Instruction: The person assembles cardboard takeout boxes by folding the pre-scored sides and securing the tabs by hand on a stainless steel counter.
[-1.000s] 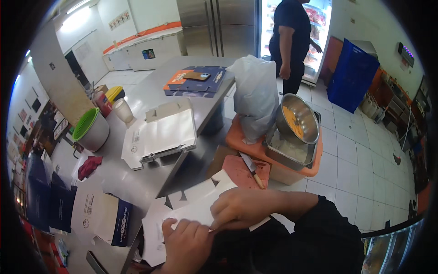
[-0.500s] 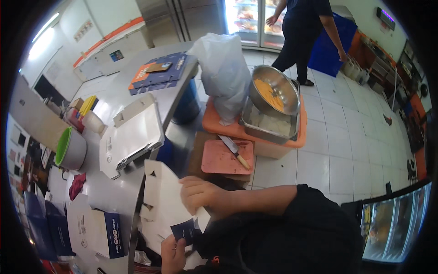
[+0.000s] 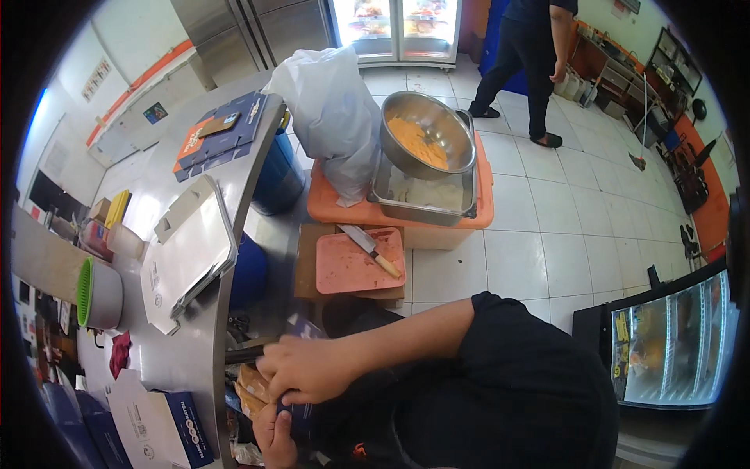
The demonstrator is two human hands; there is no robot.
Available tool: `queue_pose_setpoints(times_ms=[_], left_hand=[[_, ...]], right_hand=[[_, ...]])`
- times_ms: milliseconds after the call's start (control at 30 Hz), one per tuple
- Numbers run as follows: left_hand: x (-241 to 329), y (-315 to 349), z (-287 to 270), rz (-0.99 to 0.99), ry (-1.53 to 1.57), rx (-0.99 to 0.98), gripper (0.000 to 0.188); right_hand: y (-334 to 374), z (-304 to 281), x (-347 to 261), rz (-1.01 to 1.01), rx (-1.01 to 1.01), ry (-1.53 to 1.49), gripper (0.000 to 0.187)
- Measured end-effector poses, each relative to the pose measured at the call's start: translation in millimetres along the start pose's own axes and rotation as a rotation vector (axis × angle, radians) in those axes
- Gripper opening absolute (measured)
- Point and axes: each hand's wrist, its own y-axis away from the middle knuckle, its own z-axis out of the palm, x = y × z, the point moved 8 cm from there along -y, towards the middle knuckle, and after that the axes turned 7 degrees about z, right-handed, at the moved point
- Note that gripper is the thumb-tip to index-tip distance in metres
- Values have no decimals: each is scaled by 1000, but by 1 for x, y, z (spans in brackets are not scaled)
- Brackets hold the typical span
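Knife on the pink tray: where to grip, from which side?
By the wooden handle, probably from the near right. The knife lies aslant on the pink tray, handle toward the near right corner, blade pointing far left, so that approach should keep fingers off the blade.

The head view comes from the left one of two fisheye cameras worn side by side on the person's head. It faces forward and steeply down, upright and unmirrored. The left hand (image 3: 275, 439) and right hand (image 3: 308, 369) are seen close, low and left of centre; a black sleeve (image 3: 516, 375) is likewise near. The steel table (image 3: 183, 356) runs along the left, tiled floor (image 3: 516, 266) right of centre. A glass-door fridge (image 3: 396, 35) stands far off at the top edge. Straight lines bend toward the dark rim.
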Motion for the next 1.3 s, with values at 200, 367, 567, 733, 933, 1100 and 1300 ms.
queue_pose_setpoints(times_ms=[200, 367, 567, 733, 933, 1100, 1300], left_hand=[[-37, 14, -41, -24, 13, 131, 24], [-51, 27, -113, 184, 410, 232, 38], [-34, 2, -109, 201, 302, 543, 35], [-20, -4, -97, 197, 241, 660, 33], [-16, -21, -73, 190, 245, 683, 31], [-9, -31, -48, 193, 256, 681, 30], [-2, -10, -52, 179, 291, 768, 28]], right_hand=[[5, -26, -15, -187, 318, -191, 22], [28, -37, -50, -537, 522, -111, 23], [18, -17, -56, -566, 399, -287, 43], [8, -5, -61, -678, 466, -106, 45], [17, -24, -53, -623, 605, -71, 24], [17, -16, -40, -609, 721, 99, 27], [1, -15, -26, -513, 661, -43, 23]])
